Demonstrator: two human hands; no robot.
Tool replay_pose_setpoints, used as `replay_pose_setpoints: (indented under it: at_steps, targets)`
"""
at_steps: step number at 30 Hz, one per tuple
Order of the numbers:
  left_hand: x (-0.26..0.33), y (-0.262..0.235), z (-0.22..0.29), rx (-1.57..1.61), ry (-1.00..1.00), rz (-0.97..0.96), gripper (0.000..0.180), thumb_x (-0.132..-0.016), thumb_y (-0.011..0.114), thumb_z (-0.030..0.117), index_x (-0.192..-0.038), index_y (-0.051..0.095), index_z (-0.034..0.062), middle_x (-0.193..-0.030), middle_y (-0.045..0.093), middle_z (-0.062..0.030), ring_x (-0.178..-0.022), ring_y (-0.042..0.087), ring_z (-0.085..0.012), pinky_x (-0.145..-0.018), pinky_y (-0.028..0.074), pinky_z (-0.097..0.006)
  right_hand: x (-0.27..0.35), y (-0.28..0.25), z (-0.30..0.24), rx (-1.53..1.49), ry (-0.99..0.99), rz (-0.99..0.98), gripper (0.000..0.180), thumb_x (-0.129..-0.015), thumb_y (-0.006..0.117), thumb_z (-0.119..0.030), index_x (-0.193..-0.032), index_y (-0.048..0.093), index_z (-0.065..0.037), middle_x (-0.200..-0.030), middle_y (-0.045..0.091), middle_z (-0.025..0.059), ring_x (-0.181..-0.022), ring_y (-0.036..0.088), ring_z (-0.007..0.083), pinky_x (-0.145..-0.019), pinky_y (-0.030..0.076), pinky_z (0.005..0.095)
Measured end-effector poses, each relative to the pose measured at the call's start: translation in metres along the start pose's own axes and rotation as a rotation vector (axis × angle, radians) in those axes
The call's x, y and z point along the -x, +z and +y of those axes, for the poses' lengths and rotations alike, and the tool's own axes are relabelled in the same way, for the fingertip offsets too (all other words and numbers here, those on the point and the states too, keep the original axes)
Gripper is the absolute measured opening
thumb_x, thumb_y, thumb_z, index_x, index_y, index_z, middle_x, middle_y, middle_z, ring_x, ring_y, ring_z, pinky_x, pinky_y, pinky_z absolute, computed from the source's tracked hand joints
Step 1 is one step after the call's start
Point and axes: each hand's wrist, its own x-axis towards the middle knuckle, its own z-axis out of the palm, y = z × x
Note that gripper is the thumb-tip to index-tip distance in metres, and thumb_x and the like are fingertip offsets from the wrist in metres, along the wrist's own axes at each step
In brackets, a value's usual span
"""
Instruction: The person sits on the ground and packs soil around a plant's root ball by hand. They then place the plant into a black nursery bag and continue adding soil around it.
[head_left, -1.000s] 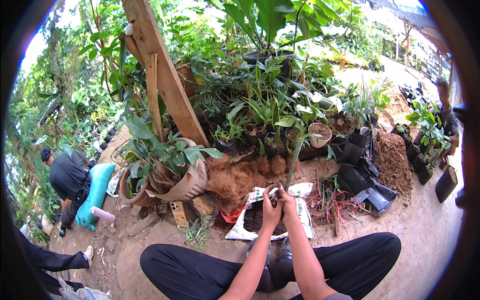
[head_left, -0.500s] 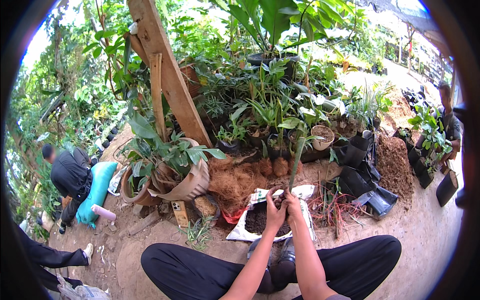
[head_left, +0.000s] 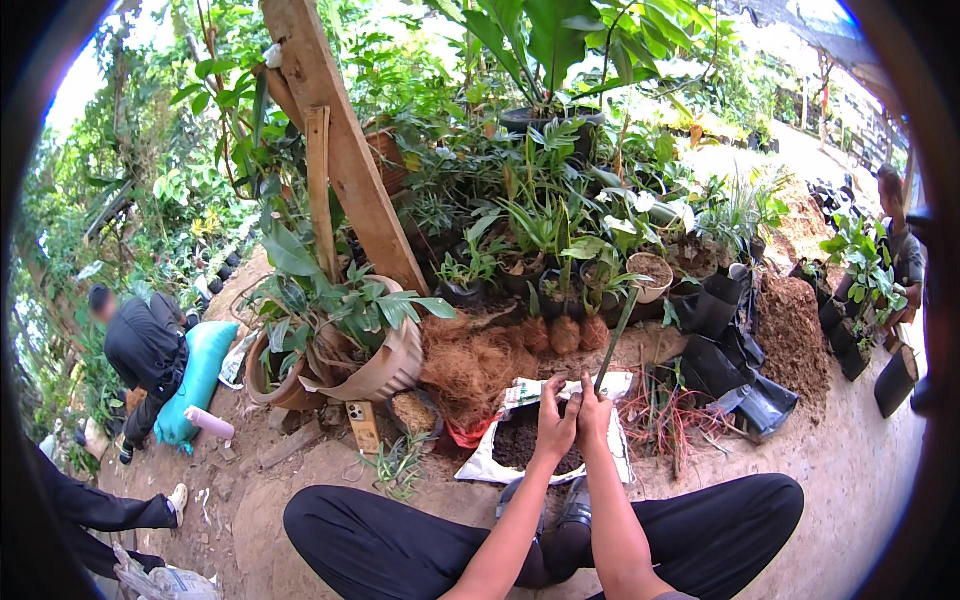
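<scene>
Right hand [head_left: 594, 412] is clamped on the base of a long green leaf cutting [head_left: 613, 345] — the blade rises up and to the right. Left hand [head_left: 555, 425] is pressed against it, fingers closed on the same base. Both sit above the open white soil bag [head_left: 500, 460] — on bare ground, beside coconut fibre [head_left: 475, 360].

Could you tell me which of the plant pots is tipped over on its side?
The large beige ribbed pot beside the leaning wooden plank; the others stand upright.
</scene>
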Motion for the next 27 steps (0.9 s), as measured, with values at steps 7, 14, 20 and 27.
replay_pose_setpoints:
  at_steps: [7,14,20,27]
  targets:
    - [-0.004,0.004,0.003,0.014,-0.065,0.01,0.067,-0.099,0.045,0.053,-0.13,0.045,-0.0073,-0.134,0.047,-0.0233,-0.129,0.043,-0.0342,-0.11,0.03,-0.038,0.001,0.004,-0.006,0.153,-0.091,-0.249,0.074,-0.099,0.035,-0.062,-0.112,0.06,0.006,-0.1,0.065,0.014,-0.094,0.059,0.0223,-0.086,0.046,0.0347]
    - [-0.013,-0.022,0.004,-0.053,-0.184,0.113,0.053,-0.097,0.056,0.039,-0.126,0.049,-0.0047,-0.12,0.057,-0.0219,-0.113,0.055,-0.0308,-0.096,0.042,-0.038,0.014,0.01,-0.011,0.309,0.082,-0.589,0.086,-0.095,0.022,-0.071,-0.151,0.029,-0.006,-0.154,0.029,0.0188,-0.144,0.025,0.026,-0.118,0.016,0.0364]
    - [-0.014,-0.033,0.009,0.046,-0.168,0.404,0.026,-0.091,0.07,0.024,-0.099,0.063,0.0001,-0.085,0.067,-0.0068,-0.077,0.062,-0.0143,-0.073,0.049,-0.029,0.013,0.019,0.004,0.057,-0.009,-0.7,0.078,-0.1,0.021,-0.06,-0.154,0.009,-0.006,-0.157,0.021,0.0152,-0.146,0.018,0.0243,-0.12,0.01,0.0348]
    - [-0.019,-0.052,-0.007,0.053,-0.126,0.358,0.016,-0.089,0.07,0.013,-0.095,0.062,0.0003,-0.08,0.065,-0.0028,-0.07,0.062,-0.0113,-0.065,0.05,-0.027,0.007,0.016,0.0,0.065,-0.033,-0.543,0.056,-0.102,0.044,-0.041,-0.138,0.042,0.001,-0.136,0.052,0.0154,-0.128,0.048,0.0224,-0.109,0.034,0.0343]
